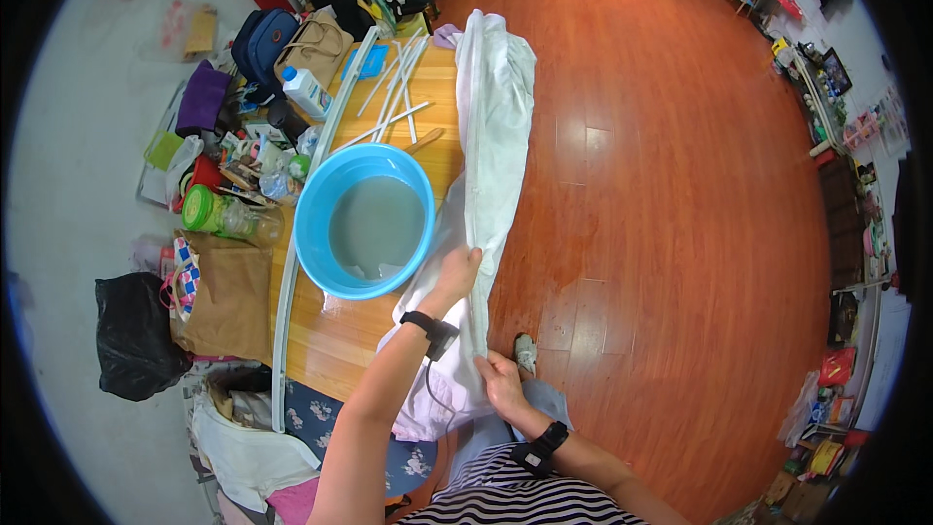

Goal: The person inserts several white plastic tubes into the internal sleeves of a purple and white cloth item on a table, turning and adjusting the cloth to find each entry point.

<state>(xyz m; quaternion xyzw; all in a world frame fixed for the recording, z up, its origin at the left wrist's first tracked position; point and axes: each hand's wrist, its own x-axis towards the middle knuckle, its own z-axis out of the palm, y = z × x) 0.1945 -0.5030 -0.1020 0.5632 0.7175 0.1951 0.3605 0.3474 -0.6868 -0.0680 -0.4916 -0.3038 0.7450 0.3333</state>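
A long, narrow white strip [473, 136] runs over a crumpled white cloth [505, 87] along the right edge of the wooden table [321, 340]. My left hand [457, 277] is closed on the strip about two thirds of the way down, with its wrist just right of the basin. Closer to my body, my right hand [501, 385] pinches the strip near its lower end, where the cloth bunches. The cloth hangs over the table edge. Left of my left hand stands a light-blue basin [309, 224] holding cloudy greyish water. Each wrist wears a black band.
Another long white rail [289, 316] lies along the table's left side. Beyond the basin are several thin white sticks [394, 87], a wooden handle [425, 141] and a white bottle with a blue cap [307, 93]. Bags and jars crowd the left. A flowered stool [403, 467] stands near me.
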